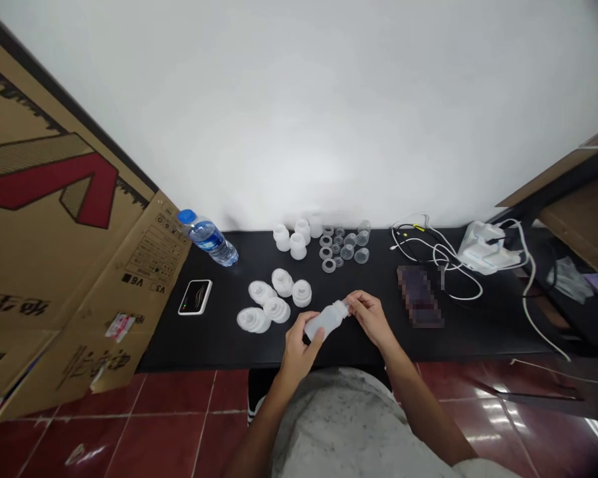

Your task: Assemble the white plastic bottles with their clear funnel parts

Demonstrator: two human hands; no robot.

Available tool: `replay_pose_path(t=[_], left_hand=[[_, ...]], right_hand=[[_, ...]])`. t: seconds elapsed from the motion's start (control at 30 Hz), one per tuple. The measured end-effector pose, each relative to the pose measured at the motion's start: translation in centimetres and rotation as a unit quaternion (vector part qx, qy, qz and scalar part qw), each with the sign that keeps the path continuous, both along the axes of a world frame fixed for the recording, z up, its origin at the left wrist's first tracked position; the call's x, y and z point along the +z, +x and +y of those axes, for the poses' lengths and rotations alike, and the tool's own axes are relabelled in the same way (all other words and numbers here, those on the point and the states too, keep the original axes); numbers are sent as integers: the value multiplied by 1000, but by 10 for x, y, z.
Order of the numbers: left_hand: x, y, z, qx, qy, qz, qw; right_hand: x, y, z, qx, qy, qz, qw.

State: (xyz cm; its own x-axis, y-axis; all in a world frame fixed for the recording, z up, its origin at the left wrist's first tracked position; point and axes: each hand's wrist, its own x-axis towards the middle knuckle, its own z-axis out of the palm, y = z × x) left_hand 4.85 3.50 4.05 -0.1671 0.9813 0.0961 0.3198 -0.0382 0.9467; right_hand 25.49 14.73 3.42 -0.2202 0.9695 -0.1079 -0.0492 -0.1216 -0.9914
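Note:
My left hand [301,344] is wrapped round a frosted white plastic bottle [325,320], tilted with its neck up and to the right. At the mouth of the bottle, the fingers of my right hand [371,317] pinch a small clear piece [346,307], partly hidden by the fingertips. Left of the bottle lie several white, round, stepped plastic parts [276,309]. Farther back stand several small white bottle-shaped pieces [298,245]. Beside these are several translucent rings [325,253], small clear discs and clear dome-shaped caps [361,255].
On the black table [204,342] are a blue-capped water bottle [209,240], a white device with a dark screen [195,297], a phone [419,297], and a white power adapter [486,247] with tangled cables. A big cardboard box [80,265] borders the left; a white wall rises behind.

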Motion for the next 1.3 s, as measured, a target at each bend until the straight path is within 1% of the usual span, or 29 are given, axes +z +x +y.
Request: replay_pose_path(t=[0.07,0.1,0.17,0.23,0.3,0.33,0.4,0.43,0.5,0.57,0.67,0.73,0.8,0.87,0.93,1.0,1.07,1.17,1.23,1.3], left_hand=[[-2,-1,0,-14,-9,-27,999],[-2,-1,0,-21,-12,-32,999],[-2,-2,0,-22,-18,-26,999],[-2,-1,0,-17,-32,-28,999],[-2,-1,1,-23,-54,-51,997],[-2,0,2,-24,-63,-64,996],[-2,1,4,-22,-76,-77,994],[-2,1,5,-19,-80,-77,994],[-2,2,7,-15,-85,-73,994],[-2,2,8,-15,-89,-70,993],[-2,3,9,-11,-92,-70,993],[-2,3,9,-6,-92,-68,993],[-3,4,9,-4,-92,-66,994],[-2,4,9,-4,-94,-65,993],[-1,4,10,-3,-99,-63,993],[1,4,11,-6,-100,-62,993],[2,4,11,-10,-97,-62,993],[3,4,11,-15,-95,-58,994],[1,4,10,-17,-94,-57,994],[0,4,9,-14,-92,-54,994]], right_hand=[[0,1,12,-23,12,-20,999],[0,3,20,-48,29,-33,998],[3,8,39,-112,93,-88,986],[6,15,58,-153,177,-181,955],[9,21,72,-153,245,-271,918],[9,23,76,-145,266,-304,903],[7,23,79,-137,286,-346,883],[5,23,78,-143,291,-360,875],[0,19,71,-168,299,-375,861],[-6,16,60,-184,313,-369,855],[-13,13,45,-186,321,-326,870],[-14,13,38,-196,295,-290,889],[-13,14,35,-217,247,-240,913],[-10,16,34,-228,187,-161,942],[-6,18,33,-213,131,-78,965],[-4,18,29,-181,90,-28,979],[-3,15,21,-147,72,-10,986],[-5,6,5,-97,72,-10,993],[-6,2,-5,-77,83,-26,993],[-6,1,-11,-70,113,-57,989]])
